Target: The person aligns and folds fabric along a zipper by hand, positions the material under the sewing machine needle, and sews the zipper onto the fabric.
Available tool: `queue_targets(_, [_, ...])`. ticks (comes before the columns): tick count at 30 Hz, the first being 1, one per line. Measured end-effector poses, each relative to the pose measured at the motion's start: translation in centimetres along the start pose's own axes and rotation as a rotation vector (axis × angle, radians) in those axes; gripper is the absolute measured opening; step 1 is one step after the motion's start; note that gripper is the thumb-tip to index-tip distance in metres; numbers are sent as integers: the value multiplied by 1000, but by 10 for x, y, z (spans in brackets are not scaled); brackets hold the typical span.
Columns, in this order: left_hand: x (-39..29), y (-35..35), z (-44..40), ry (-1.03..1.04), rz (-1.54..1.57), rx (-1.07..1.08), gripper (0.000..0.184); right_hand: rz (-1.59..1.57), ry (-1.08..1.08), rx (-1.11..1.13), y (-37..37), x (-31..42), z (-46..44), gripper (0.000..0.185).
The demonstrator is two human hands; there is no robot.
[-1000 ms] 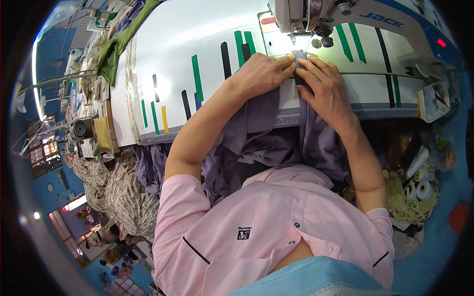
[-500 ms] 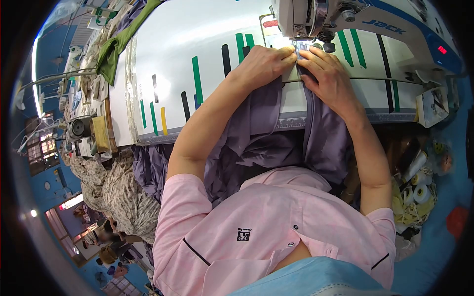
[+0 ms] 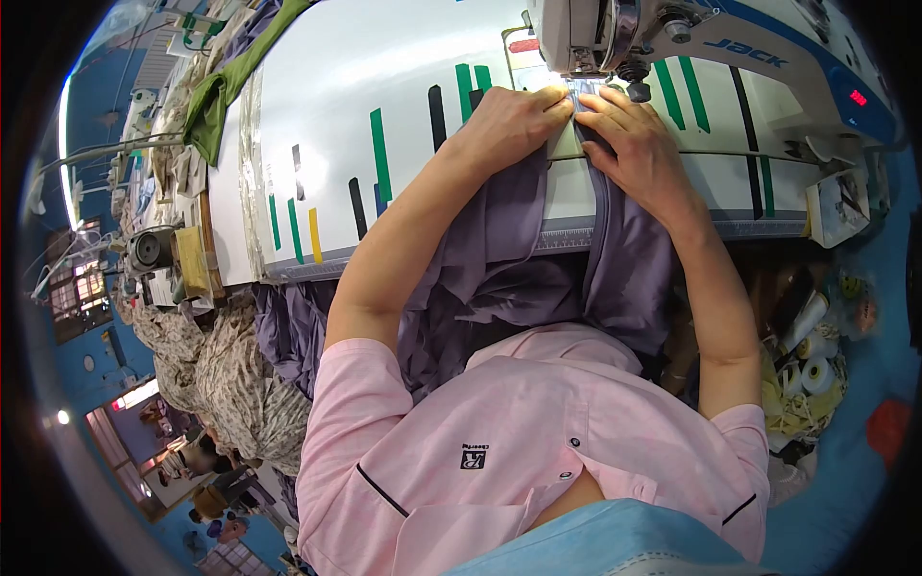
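Purple fabric (image 3: pixel 499 216) runs up over the table's front edge to the needle area of a white sewing machine (image 3: pixel 663 29). Just left of the presser foot (image 3: pixel 582 84), my left hand (image 3: pixel 514 120) pinches the fabric, its fingertips close together. My right hand (image 3: pixel 629 139) lies at the other side, fingers bent over a folded strip of the same fabric with the thumb tucked in below. Both sets of fingertips sit right in front of the foot. The cloth directly beneath the fingers is mostly hidden.
Green, black and yellow tape strips mark the white table (image 3: pixel 327 86), with a ruler (image 3: pixel 567 235) along its front edge. Patterned cloth (image 3: pixel 250 384) heaps at left beside a green cloth (image 3: pixel 206 120). Thread cones (image 3: pixel 818 374) stand in a bag at lower right.
The hanging purple fabric below my right hand has shifted slightly upward and left. Both hands stay almost in place by the presser foot. The view has moved a little.
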State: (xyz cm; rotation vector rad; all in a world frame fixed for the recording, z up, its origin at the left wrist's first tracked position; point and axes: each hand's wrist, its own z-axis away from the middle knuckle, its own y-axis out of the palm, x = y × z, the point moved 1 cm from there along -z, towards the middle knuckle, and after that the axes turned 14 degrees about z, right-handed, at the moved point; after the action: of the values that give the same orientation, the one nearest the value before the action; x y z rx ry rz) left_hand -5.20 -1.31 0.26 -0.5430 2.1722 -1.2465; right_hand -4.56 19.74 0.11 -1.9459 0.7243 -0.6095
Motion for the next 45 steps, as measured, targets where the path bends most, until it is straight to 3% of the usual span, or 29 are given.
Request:
queue_targets(10, [-9, 2, 0, -86, -41, 16, 14, 47, -7, -11, -1, 5, -1, 31])
queue_targets(13, [-6, 7, 2, -165, -100, 101, 28, 58, 3, -27, 0, 7, -2, 31])
queue_targets(31, [-14, 18, -7, -289, -118, 20, 10, 109, 50, -47, 4, 11, -4, 33])
queue_targets(45, [-24, 21, -12, -435, -107, -53, 14, 132, 76, -20, -1, 12, 7, 36])
